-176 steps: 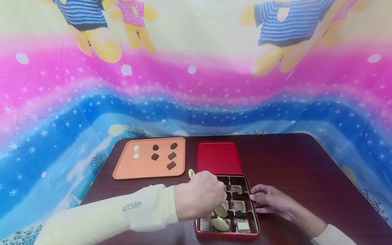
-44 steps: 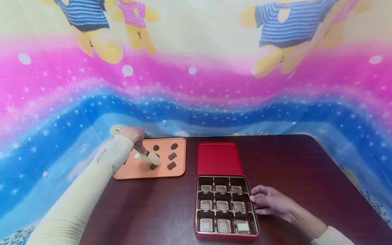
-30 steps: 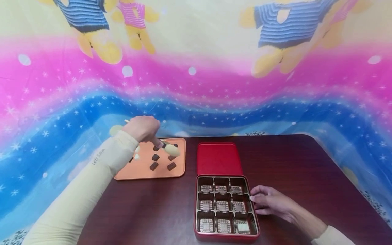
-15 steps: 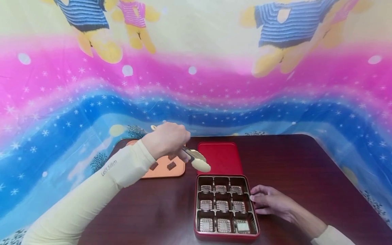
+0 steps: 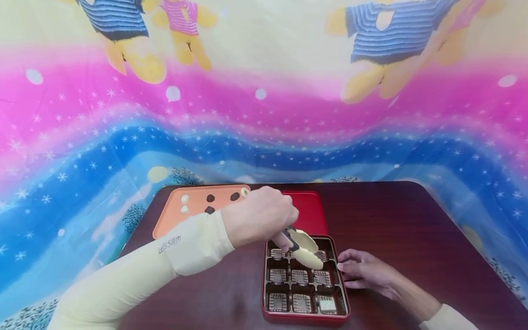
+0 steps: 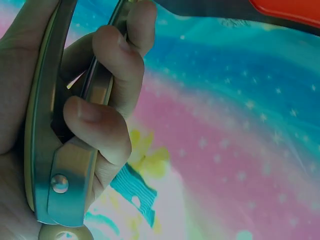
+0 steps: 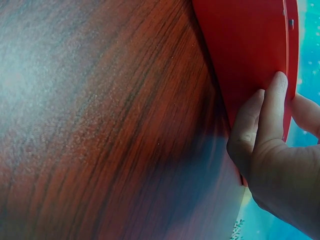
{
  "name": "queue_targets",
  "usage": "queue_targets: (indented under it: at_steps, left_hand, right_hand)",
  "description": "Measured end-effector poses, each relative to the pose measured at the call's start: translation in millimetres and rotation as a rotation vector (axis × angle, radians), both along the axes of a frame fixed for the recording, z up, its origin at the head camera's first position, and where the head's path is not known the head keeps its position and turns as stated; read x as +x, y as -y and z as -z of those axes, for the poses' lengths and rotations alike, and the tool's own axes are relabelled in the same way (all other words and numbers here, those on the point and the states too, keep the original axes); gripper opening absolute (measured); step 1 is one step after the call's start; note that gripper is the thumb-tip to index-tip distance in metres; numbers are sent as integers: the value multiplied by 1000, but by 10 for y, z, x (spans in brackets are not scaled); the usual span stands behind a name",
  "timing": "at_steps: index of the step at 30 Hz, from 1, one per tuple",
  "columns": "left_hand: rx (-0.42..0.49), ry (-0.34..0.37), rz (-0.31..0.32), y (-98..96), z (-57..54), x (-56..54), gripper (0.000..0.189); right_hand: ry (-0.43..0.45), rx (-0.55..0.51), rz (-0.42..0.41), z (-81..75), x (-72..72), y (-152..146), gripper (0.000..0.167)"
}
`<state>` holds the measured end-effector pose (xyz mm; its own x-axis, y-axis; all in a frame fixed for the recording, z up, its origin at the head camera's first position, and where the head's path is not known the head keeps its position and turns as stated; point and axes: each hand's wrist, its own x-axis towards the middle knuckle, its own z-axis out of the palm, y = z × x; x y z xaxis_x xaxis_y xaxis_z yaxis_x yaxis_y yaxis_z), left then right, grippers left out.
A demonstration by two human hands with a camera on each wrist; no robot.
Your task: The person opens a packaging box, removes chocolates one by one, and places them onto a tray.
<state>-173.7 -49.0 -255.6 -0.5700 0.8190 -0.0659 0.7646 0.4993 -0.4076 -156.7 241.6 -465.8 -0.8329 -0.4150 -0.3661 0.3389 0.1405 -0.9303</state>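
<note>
My left hand [image 5: 260,215] grips a pair of tongs [image 5: 309,256] with cream tips, spread apart over the far right compartments of a red tin [image 5: 305,318]. Nothing shows between the tips. In the left wrist view the fingers wrap round the metal arms of the tongs [image 6: 42,115], beside the riveted hinge. A pale square chocolate [image 5: 327,305] lies in the tin's near right compartment; the other compartments in sight look bare. My right hand [image 5: 367,272] rests its fingertips on the tin's right side, and the right wrist view shows fingers lying along the red wall [image 7: 245,55].
An orange tray [image 5: 162,224] stands at the back left, partly behind the left arm. It bears white chocolates [image 5: 184,199] and dark chocolates [image 5: 211,198]. The red lid [image 5: 311,211] lies just behind the tin. A patterned cloth [image 5: 264,137] hangs behind the dark wooden table [image 5: 392,220].
My left hand has gone from the tin to the tray and back right over the tin with the tongs. Meanwhile a dark chocolate appeared in the tray's front middle. The right hand stayed put.
</note>
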Motion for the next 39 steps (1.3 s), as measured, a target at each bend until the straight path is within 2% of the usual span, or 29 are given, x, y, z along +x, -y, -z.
queue_targets:
  at_steps: [7,13,22,26,33,39]
  left_hand:
    - [-50,-5,-8,-169,128,84,50]
    - [-87,-4,37,-278,208,191,44]
    - [-120,3,52,-398,370,287,40]
    - [-114,-25,68,-412,392,317,39]
    - [-111,-24,111,-409,401,375,38]
    - [-106,-52,144,-424,466,383,36]
  right_hand:
    - [-6,-15,-9,9,2,-4,29]
    - [-1,-24,-11,2,-3,-4,29]
    - [-5,-23,-13,-12,-7,-9,28]
    - [-3,-26,-14,-8,-2,-11,28]
    - [1,-25,-14,1,-10,-14,27]
    - [4,-30,-15,14,-7,-14,27]
